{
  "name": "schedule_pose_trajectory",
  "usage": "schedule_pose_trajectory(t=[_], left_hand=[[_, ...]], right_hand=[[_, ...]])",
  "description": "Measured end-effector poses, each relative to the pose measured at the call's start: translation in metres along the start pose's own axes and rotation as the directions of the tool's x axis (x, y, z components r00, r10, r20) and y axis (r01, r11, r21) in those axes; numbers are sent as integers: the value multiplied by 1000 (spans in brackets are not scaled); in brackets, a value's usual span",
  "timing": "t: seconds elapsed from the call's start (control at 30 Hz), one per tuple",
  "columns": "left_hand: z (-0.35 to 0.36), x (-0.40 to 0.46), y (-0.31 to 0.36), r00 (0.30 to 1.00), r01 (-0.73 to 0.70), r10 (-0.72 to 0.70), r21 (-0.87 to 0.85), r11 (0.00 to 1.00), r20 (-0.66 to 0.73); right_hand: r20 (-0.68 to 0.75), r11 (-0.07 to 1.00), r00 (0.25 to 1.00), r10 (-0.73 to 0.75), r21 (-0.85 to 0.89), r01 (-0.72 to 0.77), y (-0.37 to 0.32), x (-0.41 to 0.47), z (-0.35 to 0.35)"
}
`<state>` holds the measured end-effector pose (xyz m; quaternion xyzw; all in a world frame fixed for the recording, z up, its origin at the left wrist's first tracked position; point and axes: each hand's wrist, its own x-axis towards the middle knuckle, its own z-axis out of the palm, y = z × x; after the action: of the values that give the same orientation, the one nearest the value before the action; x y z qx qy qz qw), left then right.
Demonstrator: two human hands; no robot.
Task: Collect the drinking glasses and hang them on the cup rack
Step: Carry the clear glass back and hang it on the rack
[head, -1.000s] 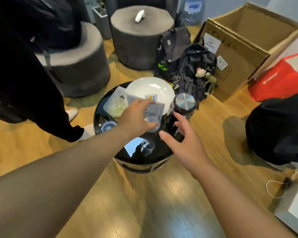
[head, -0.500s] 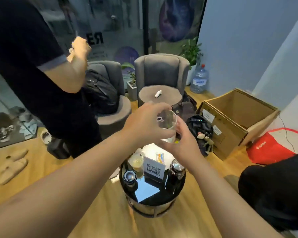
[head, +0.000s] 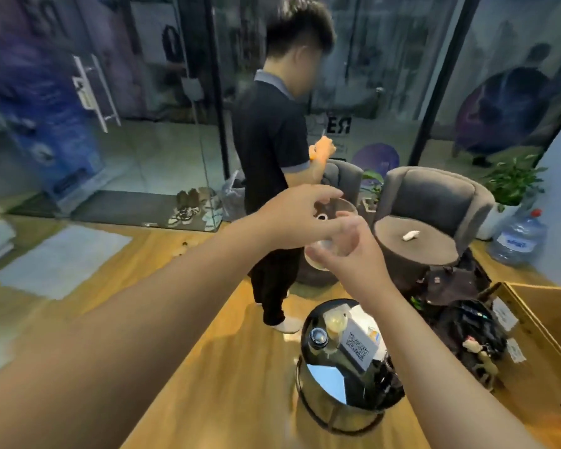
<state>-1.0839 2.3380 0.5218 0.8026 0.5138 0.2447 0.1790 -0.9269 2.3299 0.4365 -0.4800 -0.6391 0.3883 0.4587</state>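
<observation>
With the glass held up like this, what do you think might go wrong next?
1. The clear drinking glass is pinched between the left hand and right hand in mid-air; a fumbled handover could drop it.
2. The person in the dark polo shirt stands close behind; a bump is possible.

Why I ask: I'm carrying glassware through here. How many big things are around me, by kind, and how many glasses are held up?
Grey armchairs: 2
Round side table: 1
Cardboard box: 1
Water jug: 1
Drinking glass held up: 1
Total: 6
</observation>
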Motion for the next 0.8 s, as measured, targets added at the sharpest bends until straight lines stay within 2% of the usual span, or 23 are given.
schedule_pose_trajectory(t=[0.1,0.17,0.3,0.43,0.57,0.8], left_hand=[[-40,-55,-27,975,165,-192,-213,963,-111],[-68,-98,-52,913,256,-343,-344,903,-221],[-119,-214,-101,772,361,-483,-342,868,-413],[-186,-355,-114,606,481,-573,-320,816,-552],[-244,-498,-103,423,578,-590,-296,760,-688],[-283,-730,-46,143,760,-580,-286,583,-802]], right_hand=[[115,998,992,-56,9,55,-30,-10,51],[190,994,976,-109,28,105,-54,-16,93],[341,974,914,-218,131,183,-112,-41,188],[501,947,809,-308,242,211,-180,-91,291],[607,912,685,-403,331,243,-244,-170,387],[761,863,412,-501,472,178,-332,-346,508]])
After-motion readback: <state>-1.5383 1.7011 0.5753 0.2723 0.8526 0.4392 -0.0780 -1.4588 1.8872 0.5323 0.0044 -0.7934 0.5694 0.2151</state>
